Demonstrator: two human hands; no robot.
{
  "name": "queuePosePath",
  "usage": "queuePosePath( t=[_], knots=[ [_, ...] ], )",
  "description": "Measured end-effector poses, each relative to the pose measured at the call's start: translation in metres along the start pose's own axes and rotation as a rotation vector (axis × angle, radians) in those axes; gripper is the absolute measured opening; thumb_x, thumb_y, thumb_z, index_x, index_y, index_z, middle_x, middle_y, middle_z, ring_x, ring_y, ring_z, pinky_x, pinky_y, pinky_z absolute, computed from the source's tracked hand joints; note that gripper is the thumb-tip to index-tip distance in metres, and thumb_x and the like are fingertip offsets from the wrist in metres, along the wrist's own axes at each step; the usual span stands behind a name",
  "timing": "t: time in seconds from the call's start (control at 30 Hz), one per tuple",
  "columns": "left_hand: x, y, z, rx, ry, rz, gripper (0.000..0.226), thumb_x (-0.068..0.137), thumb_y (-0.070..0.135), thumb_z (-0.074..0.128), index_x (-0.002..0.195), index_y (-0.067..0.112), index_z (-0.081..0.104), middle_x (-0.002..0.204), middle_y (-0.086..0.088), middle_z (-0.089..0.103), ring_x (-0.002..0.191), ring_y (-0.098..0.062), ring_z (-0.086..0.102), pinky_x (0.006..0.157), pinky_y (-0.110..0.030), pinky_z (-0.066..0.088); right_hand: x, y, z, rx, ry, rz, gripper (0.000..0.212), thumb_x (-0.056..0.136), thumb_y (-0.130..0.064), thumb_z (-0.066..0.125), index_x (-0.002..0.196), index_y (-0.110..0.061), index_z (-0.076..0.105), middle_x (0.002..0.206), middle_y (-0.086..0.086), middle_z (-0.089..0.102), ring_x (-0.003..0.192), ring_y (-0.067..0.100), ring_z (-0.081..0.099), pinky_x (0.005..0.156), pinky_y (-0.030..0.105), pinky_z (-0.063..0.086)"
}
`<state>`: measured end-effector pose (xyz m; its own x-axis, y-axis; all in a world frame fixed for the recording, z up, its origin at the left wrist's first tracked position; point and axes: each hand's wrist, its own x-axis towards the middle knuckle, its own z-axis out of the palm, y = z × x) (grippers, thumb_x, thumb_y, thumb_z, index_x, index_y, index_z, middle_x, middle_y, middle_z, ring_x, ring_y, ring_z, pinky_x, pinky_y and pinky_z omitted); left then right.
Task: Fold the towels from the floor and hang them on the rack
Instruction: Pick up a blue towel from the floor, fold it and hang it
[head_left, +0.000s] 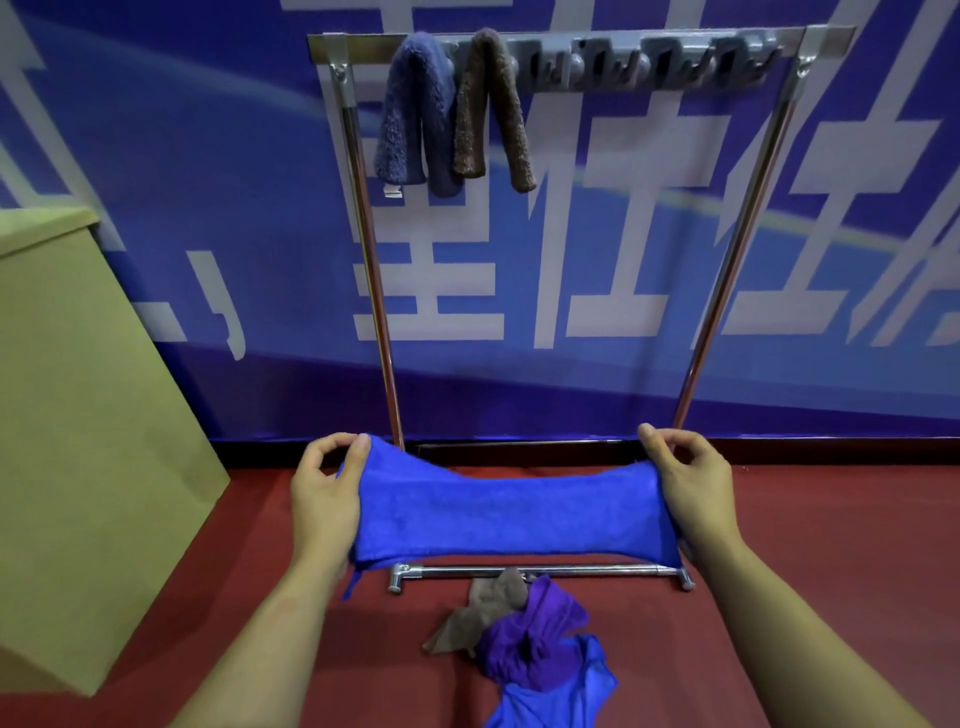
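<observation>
Head view: left hand (327, 488) and right hand (691, 483), set apart, pinching ends of folded blue towel (509, 514), stretching it before rack (571, 52). Advising: keeping edges aligned, tension even while lifting toward top bar.

The blue wall banner (156, 156) bears large white characters, cropped and unreadable.

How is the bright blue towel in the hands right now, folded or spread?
Folded. The bright blue towel is a doubled band stretched between the left hand and right hand, with layered edges along its lower side.
</observation>
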<state>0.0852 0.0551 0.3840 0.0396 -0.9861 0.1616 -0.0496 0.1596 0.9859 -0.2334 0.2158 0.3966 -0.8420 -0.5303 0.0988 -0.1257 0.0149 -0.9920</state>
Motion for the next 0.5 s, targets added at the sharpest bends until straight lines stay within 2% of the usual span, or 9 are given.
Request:
queuePosePath(
  t=[0.1, 0.23, 0.33, 0.4, 0.43, 0.5],
  knots=[
    [0.001, 0.000, -0.002, -0.061, 0.017, -0.052, 0.024, 0.086, 0.051, 0.073, 0.098, 0.032, 0.068, 0.097, -0.011, 0.073, 0.085, -0.023, 0.064, 0.078, -0.046, 0.051, 0.000, 0.000, 0.002, 0.105, -0.075, 0.081, 0.021, 0.088, -0.031, 0.076, 0.082, -0.011, 0.074, 0.082, 0.000, 0.073, 0.077, 0.012, 0.061, 0.076, 0.035, 0.048],
    [-0.002, 0.006, 0.002, -0.206, 0.021, -0.067, 0.006, 0.094, 0.020, 0.070, 0.099, 0.016, 0.068, 0.089, -0.002, 0.075, 0.084, -0.016, 0.066, 0.076, -0.029, 0.053, 0.003, 0.002, 0.002, 0.193, -0.129, 0.112, 0.006, 0.092, -0.016, 0.071, 0.092, -0.012, 0.075, 0.093, 0.006, 0.074, 0.091, 0.018, 0.063, 0.084, 0.035, 0.049],
    [-0.003, 0.006, 0.001, -0.212, -0.001, -0.037, 0.005, 0.093, 0.014, 0.070, 0.098, 0.015, 0.071, 0.087, 0.000, 0.076, 0.079, -0.011, 0.069, 0.070, -0.026, 0.055, -0.001, -0.003, 0.001, 0.160, -0.137, 0.046, 0.009, 0.092, -0.010, 0.069, 0.097, -0.015, 0.074, 0.092, 0.004, 0.075, 0.086, 0.011, 0.064, 0.077, 0.021, 0.051],
    [-0.004, 0.010, 0.001, -0.202, 0.015, -0.007, 0.009, 0.092, 0.011, 0.071, 0.101, 0.012, 0.072, 0.089, 0.004, 0.076, 0.079, 0.000, 0.071, 0.072, -0.014, 0.053, -0.005, -0.009, 0.001, 0.139, -0.075, -0.034, 0.007, 0.090, -0.012, 0.073, 0.095, -0.016, 0.076, 0.088, 0.002, 0.076, 0.080, 0.008, 0.066, 0.068, 0.011, 0.051],
    [-0.004, 0.013, 0.002, -0.202, 0.028, 0.016, 0.010, 0.092, 0.011, 0.072, 0.101, 0.012, 0.073, 0.089, 0.007, 0.076, 0.081, 0.003, 0.070, 0.074, -0.011, 0.052, -0.006, -0.013, 0.000, 0.143, -0.041, -0.067, 0.007, 0.088, -0.013, 0.075, 0.094, -0.017, 0.077, 0.087, 0.002, 0.077, 0.081, 0.009, 0.068, 0.070, 0.011, 0.052],
    [-0.005, 0.018, 0.001, -0.216, 0.063, 0.042, 0.010, 0.090, 0.012, 0.074, 0.100, 0.014, 0.074, 0.088, 0.008, 0.076, 0.084, 0.000, 0.071, 0.078, -0.013, 0.054, -0.010, -0.019, -0.002, 0.172, 0.003, -0.110, 0.009, 0.085, -0.015, 0.078, 0.094, -0.015, 0.078, 0.091, 0.004, 0.078, 0.087, 0.011, 0.072, 0.080, 0.017, 0.056]
  ],
)
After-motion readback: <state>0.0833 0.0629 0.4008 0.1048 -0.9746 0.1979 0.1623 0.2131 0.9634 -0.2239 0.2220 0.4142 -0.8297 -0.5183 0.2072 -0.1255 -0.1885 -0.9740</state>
